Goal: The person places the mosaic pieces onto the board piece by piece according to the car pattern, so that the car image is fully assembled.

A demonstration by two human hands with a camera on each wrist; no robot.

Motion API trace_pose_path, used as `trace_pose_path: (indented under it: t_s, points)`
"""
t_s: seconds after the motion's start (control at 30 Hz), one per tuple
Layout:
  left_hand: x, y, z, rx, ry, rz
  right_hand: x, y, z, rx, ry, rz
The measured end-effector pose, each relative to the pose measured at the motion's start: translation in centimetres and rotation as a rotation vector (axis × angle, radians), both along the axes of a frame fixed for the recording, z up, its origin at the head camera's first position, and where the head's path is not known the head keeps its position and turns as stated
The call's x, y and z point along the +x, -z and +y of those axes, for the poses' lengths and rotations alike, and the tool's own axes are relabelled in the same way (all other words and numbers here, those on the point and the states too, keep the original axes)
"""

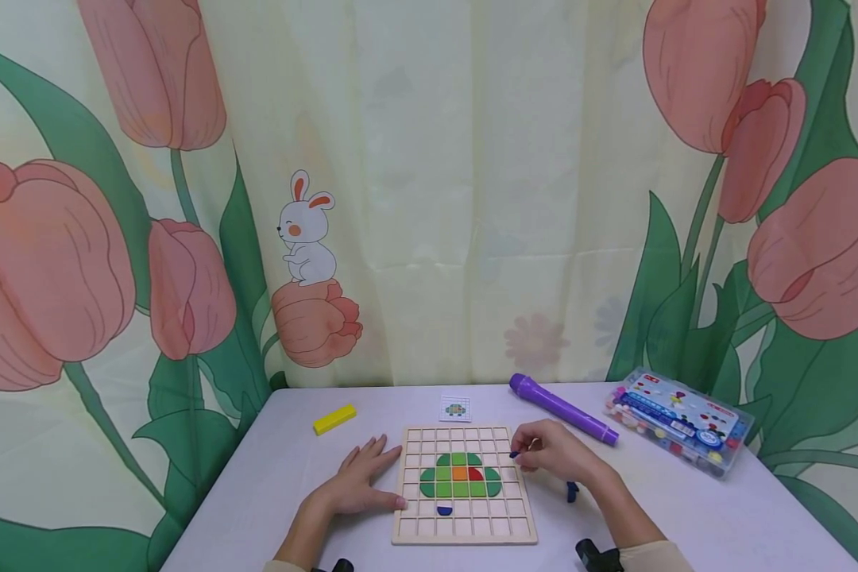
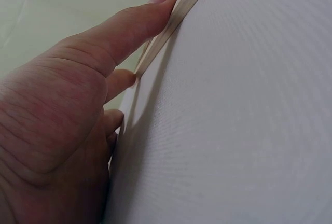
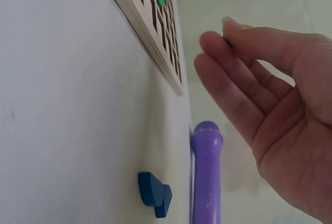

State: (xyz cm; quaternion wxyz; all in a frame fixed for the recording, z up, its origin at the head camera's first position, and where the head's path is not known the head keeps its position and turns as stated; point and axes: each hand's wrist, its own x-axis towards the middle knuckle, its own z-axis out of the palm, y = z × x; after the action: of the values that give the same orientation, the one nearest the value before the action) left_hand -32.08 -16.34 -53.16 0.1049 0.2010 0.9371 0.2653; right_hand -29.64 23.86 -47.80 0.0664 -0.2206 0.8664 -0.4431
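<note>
A wooden grid board (image 1: 465, 527) lies on the table with green, orange and red pieces set in its middle cells. One dark blue half-round piece (image 1: 445, 511) sits in a lower cell. My left hand (image 1: 357, 479) rests at the board's left side, fingers spread, thumb on the edge. Over the board's right edge, my right hand (image 1: 556, 451) pinches a small dark blue piece (image 1: 514, 455) between thumb and index finger; the fingers mostly hide it in the right wrist view. More dark blue pieces (image 3: 151, 189) lie on the table right of the board.
Behind the board lies a small pattern card (image 1: 455, 409). A purple microphone-shaped tube (image 1: 565, 409) and a clear plastic case (image 1: 679, 421) of colourful items are at the back right. A yellow block (image 1: 334, 419) is at the back left. A printed curtain hangs behind the table.
</note>
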Motion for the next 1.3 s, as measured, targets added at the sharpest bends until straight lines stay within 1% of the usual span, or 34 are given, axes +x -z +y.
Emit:
trace_pose_path:
  t_s: [0.17,0.5,0.67,0.8,0.93,1.03,1.2,1.3]
  points:
    - [0.0,0.1,0.0,0.001,-0.004,0.000,0.1,-0.1,-1.0,-0.053,-0.037,-0.009]
    - [-0.1,0.0,0.2,0.003,-0.006,-0.005,0.0,-0.4,-3.8,-0.074,-0.057,-0.031]
    - [-0.1,0.0,0.2,0.001,-0.015,-0.015,-0.4,-0.5,-5.6,-0.038,-0.067,-0.007]
    - [-0.1,0.0,0.1,0.000,-0.017,-0.018,-0.5,-1.0,-7.1,-0.015,-0.078,0.014]
    - [0.0,0.1,0.2,-0.001,-0.013,-0.018,-0.2,-1.6,-8.3,-0.025,-0.089,0.005]
    - [0.0,0.0,0.3,-0.005,-0.008,-0.011,0.1,-1.8,-9.0,-0.018,-0.092,0.003]
    - [0.0,-0.2,0.3,-0.005,-0.022,-0.014,0.5,-1.6,-10.0,0.010,-0.086,0.003]
    - [0.1,-0.1,0.2,0.000,-0.029,-0.030,0.7,-1.2,-10.4,0.006,-0.098,-0.007]
